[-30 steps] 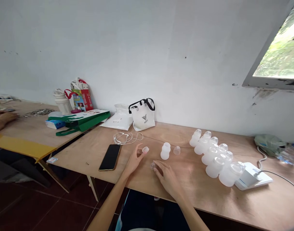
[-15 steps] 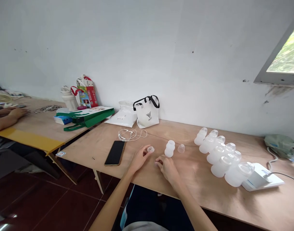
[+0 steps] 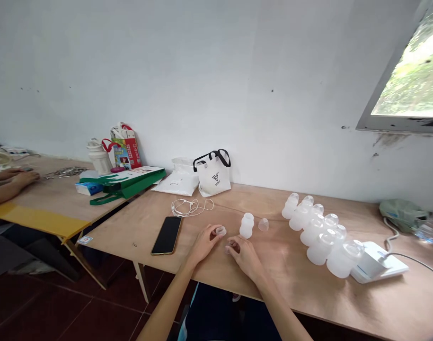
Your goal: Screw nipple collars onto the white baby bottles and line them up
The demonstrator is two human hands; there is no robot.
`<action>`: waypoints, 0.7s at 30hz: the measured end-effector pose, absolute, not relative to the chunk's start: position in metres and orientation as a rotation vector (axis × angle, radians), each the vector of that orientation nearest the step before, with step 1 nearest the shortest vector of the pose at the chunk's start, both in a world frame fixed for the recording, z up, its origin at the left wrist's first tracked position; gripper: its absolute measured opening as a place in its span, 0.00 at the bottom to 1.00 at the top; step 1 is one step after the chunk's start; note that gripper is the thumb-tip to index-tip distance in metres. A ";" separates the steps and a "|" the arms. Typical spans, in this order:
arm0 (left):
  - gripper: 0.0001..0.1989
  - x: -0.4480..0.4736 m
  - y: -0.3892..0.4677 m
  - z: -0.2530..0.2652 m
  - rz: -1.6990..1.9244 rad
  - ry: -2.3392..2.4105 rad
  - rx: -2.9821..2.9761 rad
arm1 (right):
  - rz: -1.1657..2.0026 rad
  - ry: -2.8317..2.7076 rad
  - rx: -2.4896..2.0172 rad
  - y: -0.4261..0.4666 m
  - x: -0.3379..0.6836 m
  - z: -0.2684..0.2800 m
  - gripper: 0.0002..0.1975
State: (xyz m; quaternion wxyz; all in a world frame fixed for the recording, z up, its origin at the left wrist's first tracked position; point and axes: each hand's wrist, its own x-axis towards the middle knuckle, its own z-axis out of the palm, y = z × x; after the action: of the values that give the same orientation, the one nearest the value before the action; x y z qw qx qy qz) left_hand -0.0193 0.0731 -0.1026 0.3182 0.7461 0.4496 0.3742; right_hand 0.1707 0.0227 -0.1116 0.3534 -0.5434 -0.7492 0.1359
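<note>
My left hand (image 3: 205, 242) rests on the table, thumb and fingers closed around a small translucent bottle collar (image 3: 221, 230). Close to it, my right hand (image 3: 245, 255) pinches a small clear piece, perhaps a bottle nipple (image 3: 227, 249), low over the wood; its exact shape is hard to make out. Just beyond my right hand stands a frosted baby bottle (image 3: 247, 225) with no dome cap on it. A clear dome cap (image 3: 263, 224) sits to the right of that bottle.
Several capped baby bottles (image 3: 318, 244) stand in rows at right, beside a white box with a cable (image 3: 374, 260). A phone (image 3: 167, 235), white earphones (image 3: 191, 207) and a white bag (image 3: 215, 177) lie left and behind. Another person's hands (image 3: 19, 182) rest on the far-left table.
My right hand's fingers have turned slightly, and the clear piece between them shows more plainly. My left hand keeps its hold on the collar. The camera view has shifted a little.
</note>
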 end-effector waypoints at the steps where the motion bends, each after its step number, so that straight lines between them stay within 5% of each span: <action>1: 0.18 -0.019 0.073 -0.103 0.982 1.180 1.964 | 0.344 -1.943 -1.410 0.023 0.170 -0.112 0.08; 21: 0.18 -0.020 0.075 -0.106 1.008 1.159 1.962 | 0.029 -2.274 -1.575 0.026 0.157 -0.118 0.16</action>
State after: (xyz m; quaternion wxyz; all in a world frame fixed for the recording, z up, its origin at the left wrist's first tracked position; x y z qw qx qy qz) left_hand -0.0195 0.0754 -0.1065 0.3193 0.7462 0.4409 0.3832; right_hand 0.1567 0.0256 -0.1176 0.1868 -0.5592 -0.8076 0.0103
